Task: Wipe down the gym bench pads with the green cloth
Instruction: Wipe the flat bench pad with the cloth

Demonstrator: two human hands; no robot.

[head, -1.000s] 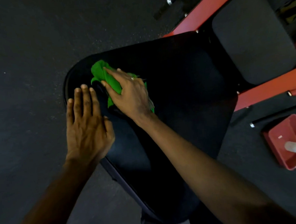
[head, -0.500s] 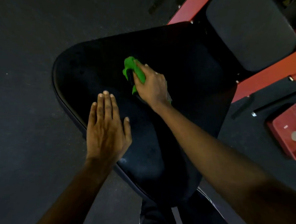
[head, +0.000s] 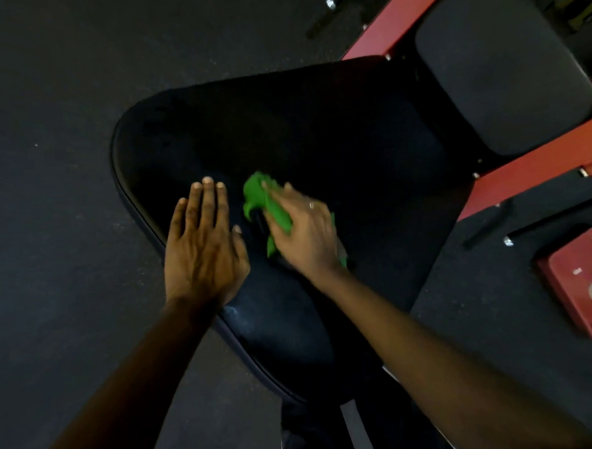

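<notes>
A large black bench pad (head: 317, 137) fills the middle of the view, its wide rounded end to the left. A bunched green cloth (head: 262, 200) lies on the pad near its middle. My right hand (head: 305, 230) presses down on the cloth with fingers spread over it, and the cloth sticks out past the fingertips and by the wrist. My left hand (head: 203, 249) rests flat on the pad's near left edge, fingers straight, just left of the cloth. A second, smaller grey pad (head: 502, 62) sits at the upper right.
The red steel bench frame (head: 531, 164) runs along both sides of the grey pad. A red tray (head: 578, 278) holding a white object stands on the dark rubber floor at right. A black bar (head: 558, 219) lies on the floor next to it.
My right hand has dragged the green cloth down the pad towards me, ending close beside my left hand. The left hand stays flat on the pad's edge.
</notes>
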